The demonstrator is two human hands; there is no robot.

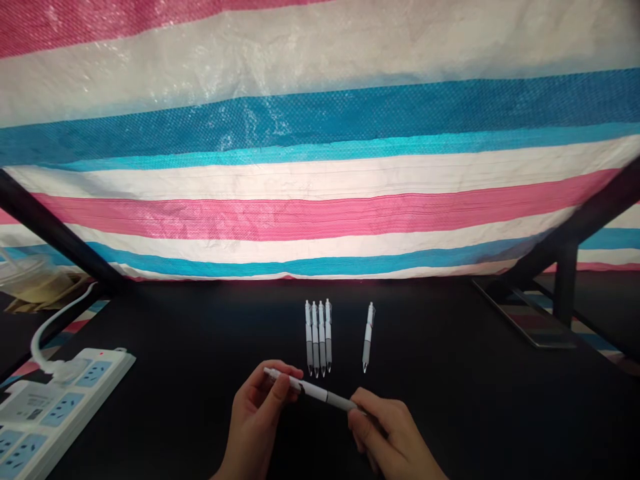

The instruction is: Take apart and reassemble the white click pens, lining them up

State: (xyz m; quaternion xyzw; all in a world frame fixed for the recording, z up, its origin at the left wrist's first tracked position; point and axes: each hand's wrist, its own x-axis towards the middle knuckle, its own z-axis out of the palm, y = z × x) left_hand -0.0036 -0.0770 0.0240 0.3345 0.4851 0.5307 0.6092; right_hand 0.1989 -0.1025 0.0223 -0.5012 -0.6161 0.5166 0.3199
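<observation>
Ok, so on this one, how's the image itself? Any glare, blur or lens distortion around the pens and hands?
Head view: glare shows as a pale sheen on the striped woven tarp, whose edges bow with wide-angle distortion; the black desk stays dark; the held pen, left hand and right hand look fairly sharp, though the row of pens is small.

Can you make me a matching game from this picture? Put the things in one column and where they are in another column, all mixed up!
Things:
1. Four pens
2. Lone pen
3. Held pen
4. White power strip

Places:
A. Between the left hand and right hand
B. At the left side of the black table
C. Side by side in a row
D. By itself, right of the row

Pairs: 1-C, 2-D, 3-A, 4-B
</observation>
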